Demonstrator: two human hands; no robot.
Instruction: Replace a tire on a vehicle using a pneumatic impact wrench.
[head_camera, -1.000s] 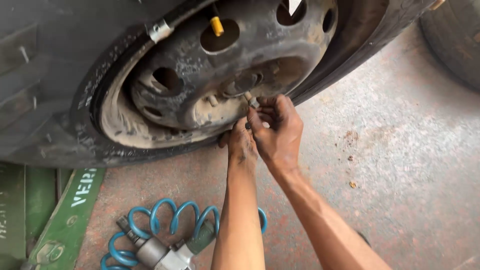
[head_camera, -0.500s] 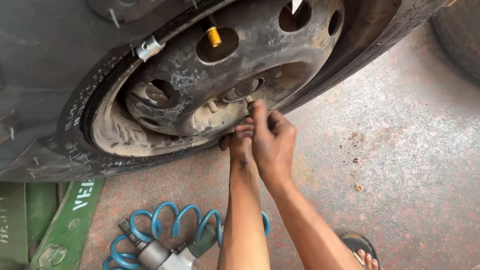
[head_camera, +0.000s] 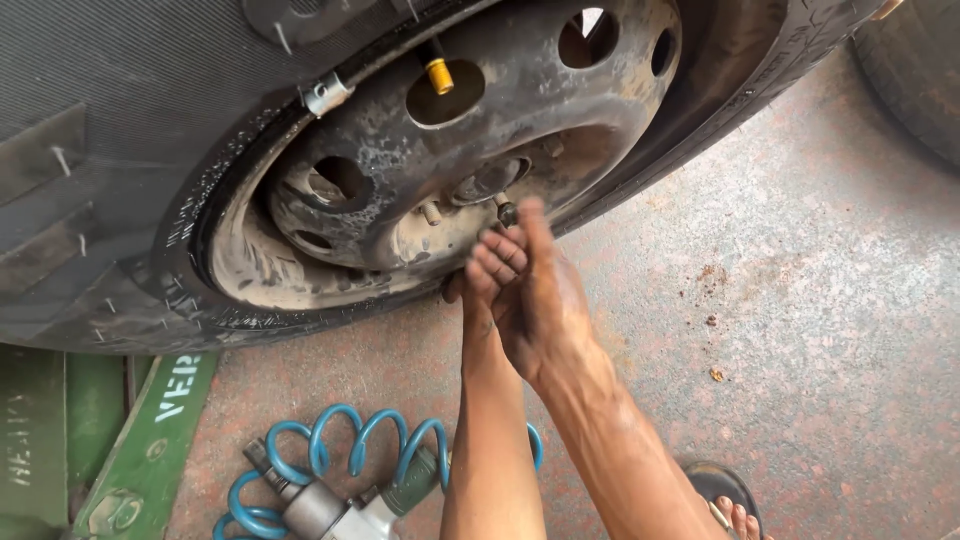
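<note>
A dirty steel wheel rim (head_camera: 400, 170) with its black tyre (head_camera: 120, 150) fills the upper left. A lug nut (head_camera: 508, 212) sits on a stud near the hub, with a bare stud (head_camera: 432, 212) to its left. My right hand (head_camera: 545, 300) reaches up to the hub, its fingertips pinched on the lug nut. My left hand (head_camera: 462, 288) lies just behind and under the right one, mostly hidden by it; its forearm rises from the bottom edge. Its grip cannot be made out.
A yellow-capped valve (head_camera: 439, 75) pokes through a rim hole. A blue coiled air hose (head_camera: 340, 450) and an impact wrench (head_camera: 330, 510) lie on the concrete floor below. Green metal framework (head_camera: 150, 430) is at the lower left. My sandalled foot (head_camera: 735, 510) shows at the bottom; another tyre (head_camera: 920, 80) is at the top right.
The view has shifted and the wheel sits further right in the picture. My hands stay together at the hub, the right one now lifted with its fingertips at the lug nut.
</note>
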